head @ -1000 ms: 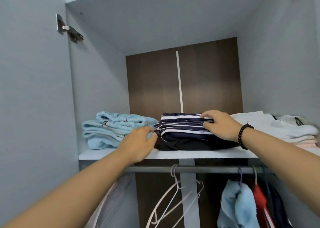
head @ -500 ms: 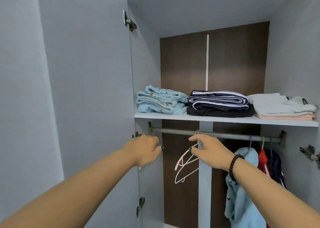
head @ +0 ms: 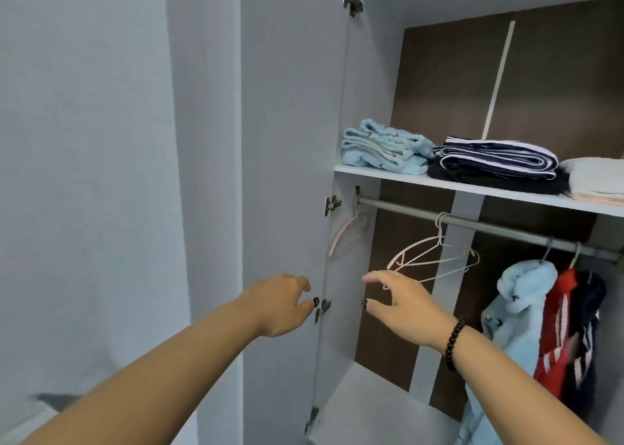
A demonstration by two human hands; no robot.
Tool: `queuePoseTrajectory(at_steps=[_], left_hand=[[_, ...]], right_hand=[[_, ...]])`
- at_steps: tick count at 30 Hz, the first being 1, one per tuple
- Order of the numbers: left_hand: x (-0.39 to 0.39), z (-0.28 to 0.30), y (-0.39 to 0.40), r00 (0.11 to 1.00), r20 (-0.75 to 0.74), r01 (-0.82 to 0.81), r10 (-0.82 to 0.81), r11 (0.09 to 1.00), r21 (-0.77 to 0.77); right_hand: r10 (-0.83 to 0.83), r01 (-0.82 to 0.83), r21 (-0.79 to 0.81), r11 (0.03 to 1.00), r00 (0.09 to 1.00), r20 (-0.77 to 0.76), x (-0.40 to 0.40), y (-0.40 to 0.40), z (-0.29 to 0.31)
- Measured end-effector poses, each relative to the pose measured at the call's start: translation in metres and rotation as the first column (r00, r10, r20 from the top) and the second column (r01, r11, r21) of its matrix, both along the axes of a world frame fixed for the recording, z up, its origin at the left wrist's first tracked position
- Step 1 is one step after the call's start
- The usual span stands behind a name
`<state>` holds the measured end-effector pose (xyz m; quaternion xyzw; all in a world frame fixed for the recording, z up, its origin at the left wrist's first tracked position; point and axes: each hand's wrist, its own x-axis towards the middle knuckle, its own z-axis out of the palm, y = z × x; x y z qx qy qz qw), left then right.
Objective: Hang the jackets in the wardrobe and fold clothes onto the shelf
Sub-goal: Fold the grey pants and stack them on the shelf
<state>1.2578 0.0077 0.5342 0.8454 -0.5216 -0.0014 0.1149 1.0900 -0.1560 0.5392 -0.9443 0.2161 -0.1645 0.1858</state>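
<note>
The white shelf carries folded light-blue, navy-striped and white clothes side by side.

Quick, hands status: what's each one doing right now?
Left hand: open, fingers loosely curled, holding nothing.
Right hand: open, fingers spread, holding nothing.

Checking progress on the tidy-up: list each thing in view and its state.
wardrobe door: open
light blue stack: folded, on shelf
striped navy stack: folded, on shelf
empty hangers: on rail
jackets: hung
left hand: empty
right hand: empty
</note>
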Motion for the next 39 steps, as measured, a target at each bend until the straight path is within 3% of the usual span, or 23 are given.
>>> queuePoseTrajectory(at_steps=[11,20,39], left_hand=[[-0.079,-0.059,0.169,0.949,-0.165,-0.265,0.269,0.963,0.044],[-0.111,-0.096,0.250,0.861,-0.268,-0.439,0.432,0.898,0.039],[-0.069,-0.177,0.479,0.545,-0.456,-0.753,0.704,0.650,0.104]], right_hand=[[0.287,-0.265,0.154,0.952,0.948,-0.141,-0.032,0.131,-0.057],[0.466,-0.408,0.261,0.875,0.855,-0.227,-0.031,0.215,-0.103],[0.775,-0.691,0.352,0.631,0.571,-0.269,0.105,0.427,-0.165]])
